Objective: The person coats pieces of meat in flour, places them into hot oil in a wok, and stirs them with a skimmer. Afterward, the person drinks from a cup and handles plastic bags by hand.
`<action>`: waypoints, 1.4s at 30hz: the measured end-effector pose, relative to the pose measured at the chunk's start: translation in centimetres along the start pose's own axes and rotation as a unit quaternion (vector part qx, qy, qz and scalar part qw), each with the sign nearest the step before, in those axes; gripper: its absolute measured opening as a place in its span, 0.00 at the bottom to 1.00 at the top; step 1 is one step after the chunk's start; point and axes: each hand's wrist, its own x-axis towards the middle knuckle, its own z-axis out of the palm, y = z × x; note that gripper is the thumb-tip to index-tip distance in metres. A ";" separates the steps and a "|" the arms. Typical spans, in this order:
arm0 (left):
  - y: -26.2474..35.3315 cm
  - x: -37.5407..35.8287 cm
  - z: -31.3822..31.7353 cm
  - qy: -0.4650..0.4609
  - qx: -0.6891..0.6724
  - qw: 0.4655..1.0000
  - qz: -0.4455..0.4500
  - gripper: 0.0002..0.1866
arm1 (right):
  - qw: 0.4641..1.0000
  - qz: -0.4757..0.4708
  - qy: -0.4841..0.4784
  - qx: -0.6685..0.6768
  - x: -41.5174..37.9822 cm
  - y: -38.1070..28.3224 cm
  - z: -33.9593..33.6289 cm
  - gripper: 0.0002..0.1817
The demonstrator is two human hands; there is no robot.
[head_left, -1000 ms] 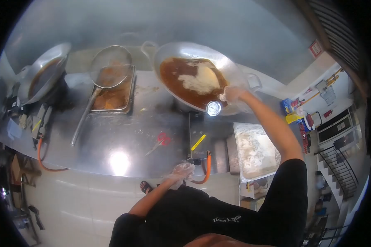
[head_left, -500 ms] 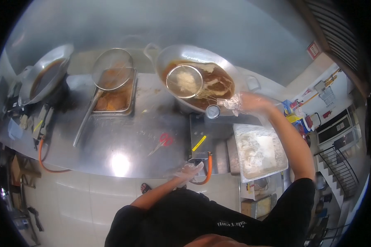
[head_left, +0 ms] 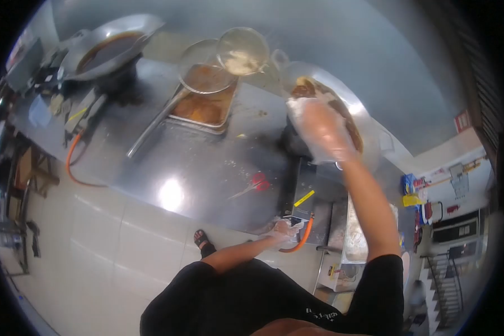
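Note:
My right hand [head_left: 322, 131], in a clear plastic glove, is closed around the handle of a round wire strainer [head_left: 242, 51]; most of that handle is hidden. Pale, wet-looking food lies in its mesh. The strainer hangs between a metal tray [head_left: 221, 127] of browned food and the wok [head_left: 361, 109] of brown liquid, which my hand partly covers. Low at the front of the gas burner [head_left: 306, 185], my gloved left hand [head_left: 285, 228] is bent against its front by the orange hose [head_left: 303, 238]. Its fingers look curled, but what they grip is hidden.
Another strainer [head_left: 187, 84] rests across the tray, its handle slanting toward me. Red-handled scissors [head_left: 259, 182] lie on the steel counter [head_left: 196, 173]. A second wok [head_left: 145, 28] with dark liquid stands at left. A container of white powder [head_left: 353, 241] is beside my right arm.
The strainer with pale food has moved left, out from over the wok's liquid. My left hand has reached to the burner's front. The view has shifted and turned.

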 end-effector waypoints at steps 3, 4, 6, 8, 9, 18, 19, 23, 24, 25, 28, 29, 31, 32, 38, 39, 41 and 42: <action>1.0 -1.5 -1.3 -0.059 -0.074 0.995 -0.007 0.31 | 0.997 -0.076 0.001 0.006 3.0 -5.4 6.8 0.10; 1.2 -2.1 -1.7 -0.075 -0.104 0.992 -0.002 0.30 | 0.997 -0.080 -0.006 0.002 4.0 -7.0 8.4 0.09; -0.2 -0.7 -0.2 -0.014 -0.064 0.997 0.050 0.28 | 0.994 -0.078 0.000 -0.076 5.7 -9.8 10.0 0.08; -0.8 0.4 0.9 -0.013 -0.058 0.997 0.054 0.27 | 0.999 -0.040 0.025 -0.006 8.5 -11.1 13.4 0.08; -1.2 0.6 1.5 -0.015 -0.052 0.997 0.058 0.27 | 0.991 -0.014 0.025 0.129 10.5 -11.5 16.0 0.09; -4.2 0.8 3.3 -0.050 -0.010 0.998 0.040 0.24 | 0.886 0.166 0.185 0.390 10.9 -14.4 17.8 0.17; -4.6 1.0 3.6 -0.048 -0.006 0.998 0.039 0.24 | 0.902 0.100 0.112 0.405 9.3 -13.5 16.4 0.19; -5.9 2.6 4.4 -0.040 0.001 0.999 0.037 0.22 | 0.862 0.013 0.102 0.496 -2.7 -9.4 8.5 0.21; -6.2 3.2 4.5 -0.035 -0.001 0.999 0.036 0.22 | 0.853 -0.034 0.103 0.510 -6.9 -6.9 7.2 0.21; -6.7 3.9 4.3 -0.026 -0.011 0.999 0.035 0.22 | 0.842 -0.066 0.172 0.507 -10.2 -4.8 6.8 0.18; -7.6 5.1 5.4 0.010 -0.060 0.998 0.011 0.21 | 0.883 -0.050 0.035 0.466 -22.8 10.5 5.8 0.18; -7.8 5.3 5.4 0.032 -0.073 0.997 0.003 0.20 | 0.882 -0.020 -0.005 0.470 -24.8 14.8 6.5 0.19; -4.9 3.9 5.7 0.093 -0.049 0.994 -0.005 0.20 | 0.899 0.040 0.079 0.428 -28.7 23.5 9.8 0.20; -1.2 2.2 6.7 0.132 -0.008 0.991 -0.008 0.18 | 0.928 0.122 0.036 0.351 -31.1 27.9 10.3 0.17; 4.0 -0.5 10.2 0.293 -0.140 0.944 -0.056 0.15 | 0.932 0.279 -0.132 0.191 -40.4 43.0 20.1 0.11; 4.5 -0.8 10.4 0.341 -0.152 0.924 -0.086 0.15 | 0.933 0.275 -0.157 0.171 -40.7 43.2 21.3 0.12; 3.2 -0.1 10.5 0.473 0.145 0.865 0.076 0.15 | 0.966 0.209 -0.045 0.148 -39.8 42.9 26.7 0.10; 2.3 0.4 10.4 0.510 0.293 0.794 0.154 0.16 | 0.960 0.212 -0.080 0.167 -38.5 41.6 26.1 0.10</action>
